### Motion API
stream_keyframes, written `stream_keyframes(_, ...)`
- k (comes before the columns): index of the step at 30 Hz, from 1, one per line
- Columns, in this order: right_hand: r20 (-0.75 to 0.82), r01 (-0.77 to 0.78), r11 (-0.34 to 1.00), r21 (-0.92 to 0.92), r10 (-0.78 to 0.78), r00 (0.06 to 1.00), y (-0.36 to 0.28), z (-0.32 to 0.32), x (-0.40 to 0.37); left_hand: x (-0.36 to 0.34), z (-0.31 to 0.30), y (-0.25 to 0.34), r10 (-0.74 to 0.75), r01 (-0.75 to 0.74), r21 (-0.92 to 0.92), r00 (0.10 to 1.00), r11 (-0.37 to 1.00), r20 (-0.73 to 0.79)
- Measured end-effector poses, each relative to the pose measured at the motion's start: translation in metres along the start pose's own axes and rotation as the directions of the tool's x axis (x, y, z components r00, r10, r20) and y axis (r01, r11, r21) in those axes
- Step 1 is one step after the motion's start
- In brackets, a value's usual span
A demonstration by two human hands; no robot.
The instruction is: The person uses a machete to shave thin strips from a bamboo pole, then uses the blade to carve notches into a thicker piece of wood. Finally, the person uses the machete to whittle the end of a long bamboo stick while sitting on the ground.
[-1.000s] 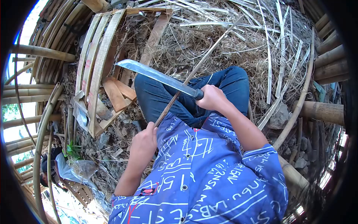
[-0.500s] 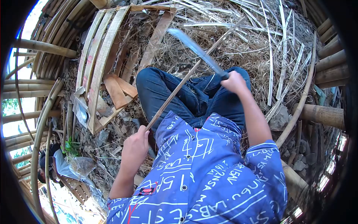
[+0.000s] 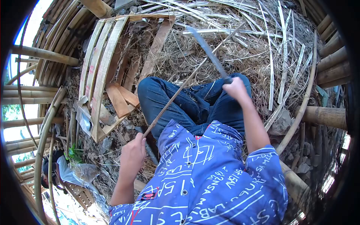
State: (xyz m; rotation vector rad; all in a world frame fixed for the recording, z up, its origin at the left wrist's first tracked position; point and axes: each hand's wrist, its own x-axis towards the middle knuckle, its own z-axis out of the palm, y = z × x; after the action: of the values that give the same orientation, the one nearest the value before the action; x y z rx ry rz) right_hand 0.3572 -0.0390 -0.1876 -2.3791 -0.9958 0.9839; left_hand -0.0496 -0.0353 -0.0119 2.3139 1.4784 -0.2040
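My left hand (image 3: 132,153) is closed around the near end of a long thin bamboo stick (image 3: 168,102), beside my left thigh. The stick slants up and away across my crossed legs (image 3: 193,103). In my right hand (image 3: 236,88), over my right knee, is the dark handle of a long knife (image 3: 209,51). Its blade points forward and to the left, slightly blurred, and crosses the stick in this view beyond my legs. The fingers of both hands are wrapped tight, partly hidden from above.
Curly shavings (image 3: 247,60) cover the ground ahead, with pale split strips (image 3: 270,67) on the right. A slatted wooden crate (image 3: 108,56) lies at the front left. Bamboo poles (image 3: 322,117) stand on both sides. Another person (image 3: 62,168) sits at the lower left.
The knife blade has turned to the right, its tip now further right and slightly higher. My left hand has moved a little toward me and left with the stick.
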Motion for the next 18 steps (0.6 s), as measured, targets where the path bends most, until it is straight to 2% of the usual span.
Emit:
stream_keyframes(1,0.057,0.044,0.997,0.061,-0.047,0.997,-0.004,0.015,-0.009,0.001,0.001,0.001,0.003,-0.003,0.001,1.0,1.0,0.01)
stream_keyframes(3,0.183,0.03,0.999,0.019,-0.033,0.983,-0.039,0.03,-0.044,0.004,0.006,0.001,0.008,-0.008,0.008,0.999,1.0,0.033)
stream_keyframes(5,0.323,0.159,0.986,0.054,-0.168,0.931,-0.065,0.041,-0.075,0.008,0.009,0.005,0.011,-0.012,0.026,0.999,1.0,0.032)
stream_keyframes(7,0.392,0.209,0.973,0.102,-0.232,0.89,-0.083,0.055,-0.102,0.012,0.011,0.01,0.014,-0.015,0.026,0.999,1.0,0.039)
stream_keyframes(9,0.457,0.324,0.938,0.122,-0.343,0.821,-0.097,0.063,-0.117,0.014,0.014,0.013,0.016,-0.016,0.047,1.0,0.999,0.002)
stream_keyframes(10,0.487,0.325,0.936,0.135,-0.348,0.801,-0.106,0.062,-0.123,0.015,0.015,0.015,0.018,-0.018,0.047,1.0,0.999,0.001)
stream_keyframes(13,0.456,0.379,0.922,0.082,-0.373,0.808,-0.109,0.068,-0.12,0.014,0.018,0.016,0.008,-0.005,0.078,0.999,0.997,-0.033)
stream_keyframes(15,0.349,0.379,0.925,-0.026,-0.347,0.871,-0.099,0.069,-0.108,0.013,0.02,0.015,0.019,-0.018,0.067,1.0,0.998,-0.018)
stream_keyframes(17,0.366,0.196,0.979,-0.06,-0.161,0.917,-0.098,0.044,-0.092,0.011,0.023,0.011,0.014,-0.013,0.057,1.0,0.998,-0.006)
stream_keyframes(18,0.334,0.177,0.981,-0.075,-0.143,0.932,-0.086,0.04,-0.08,0.011,0.024,0.009,0.012,-0.012,0.049,1.0,0.999,0.008)
